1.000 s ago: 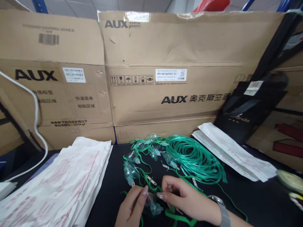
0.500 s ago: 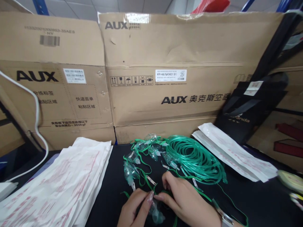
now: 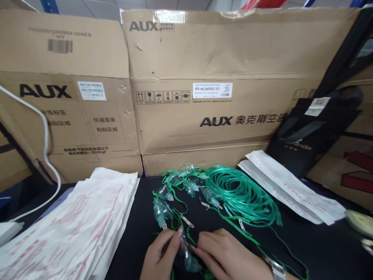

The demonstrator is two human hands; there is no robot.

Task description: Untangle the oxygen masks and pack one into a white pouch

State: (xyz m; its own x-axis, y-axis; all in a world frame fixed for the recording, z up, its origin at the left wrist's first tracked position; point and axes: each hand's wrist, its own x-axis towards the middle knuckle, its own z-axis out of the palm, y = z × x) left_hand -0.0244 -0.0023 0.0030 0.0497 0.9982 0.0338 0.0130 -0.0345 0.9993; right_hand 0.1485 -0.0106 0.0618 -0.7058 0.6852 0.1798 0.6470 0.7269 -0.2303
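Near the bottom centre lies a clear oxygen mask (image 3: 188, 260) with a pale green connector end. My left hand (image 3: 163, 254) is closed on the mask's left edge, thumb and forefinger pinching it. My right hand (image 3: 230, 252), with a watch at the wrist, has its fingers curled together at the mask's right side. A green elastic strap (image 3: 191, 236) runs into those right fingertips; the exact grip is partly hidden. Just above the left hand rests another clear mask (image 3: 161, 210) with its own strap and a metal nose strip (image 3: 187, 221).
Several more masks (image 3: 190, 186) lie further back beside a coil of green tubing (image 3: 241, 194). White printed pouches (image 3: 75, 225) are stacked at left, others (image 3: 291, 186) at right. Cardboard boxes (image 3: 169, 132) stand behind; a black bag (image 3: 303, 136) leans at the right.
My hands have moved apart slightly, and more of the mask shows between them. My right hand has lowered, its raised fingers now curled down. The view has shifted a little.
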